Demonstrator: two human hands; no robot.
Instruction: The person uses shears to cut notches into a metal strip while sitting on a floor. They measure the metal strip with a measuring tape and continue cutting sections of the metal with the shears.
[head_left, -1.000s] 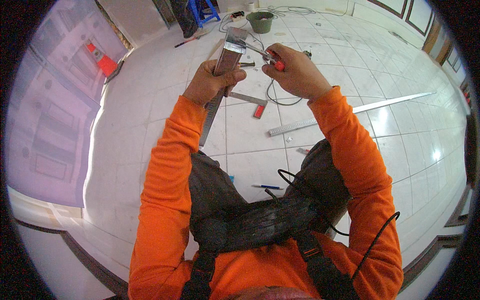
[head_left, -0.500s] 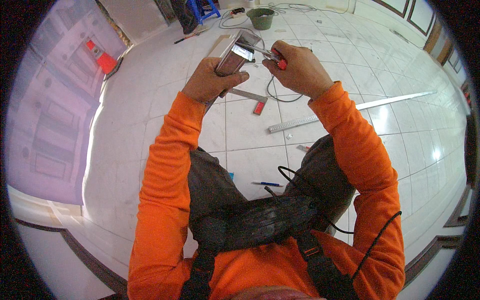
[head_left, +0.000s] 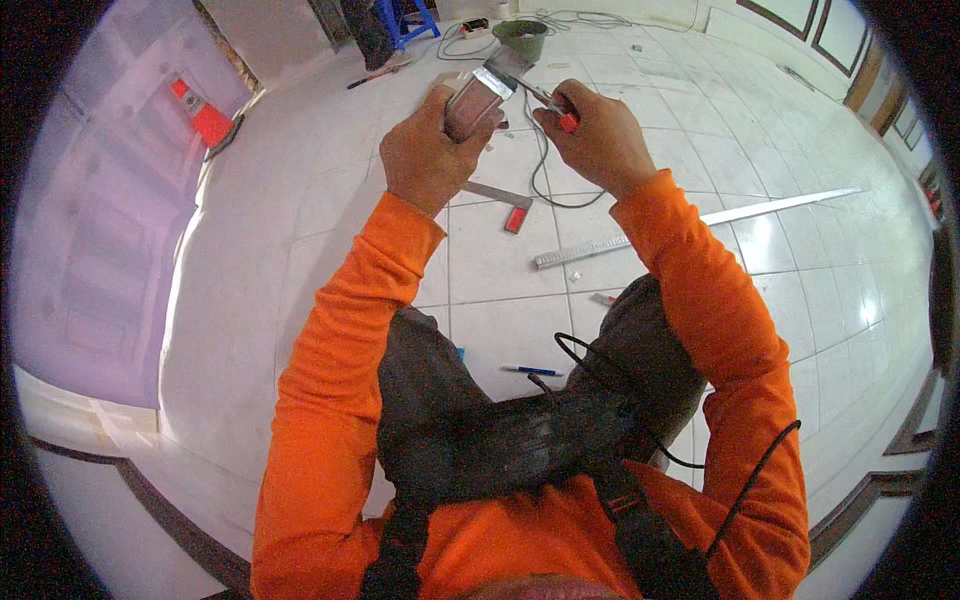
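In my left hand (head_left: 432, 150), fingers closed round it, is a length of metal channel (head_left: 477, 104), its shiny end tilted up and away from me. My right hand (head_left: 602, 130) grips red-handled snips (head_left: 566, 120). Their metal jaws point left and meet the far end of the channel; whether they bite into it I cannot tell. On the tiles below the hands lies a try square (head_left: 516, 217) with a red stock. A long metal strip with holes (head_left: 590, 250) stretches off to the right.
A pen (head_left: 530, 370) lies between my knees. Behind the hands stand a green bucket (head_left: 522, 40) and a blue stool (head_left: 408, 22), where another person's leg shows. Cables (head_left: 545, 175) trail over the tiled floor. An orange cone (head_left: 203, 118) appears at the left by purple sheeting (head_left: 110, 230).
The channel has turned in my left hand, and that hand has shifted a little to the right and rolled over. The snips remain at the channel's far end.
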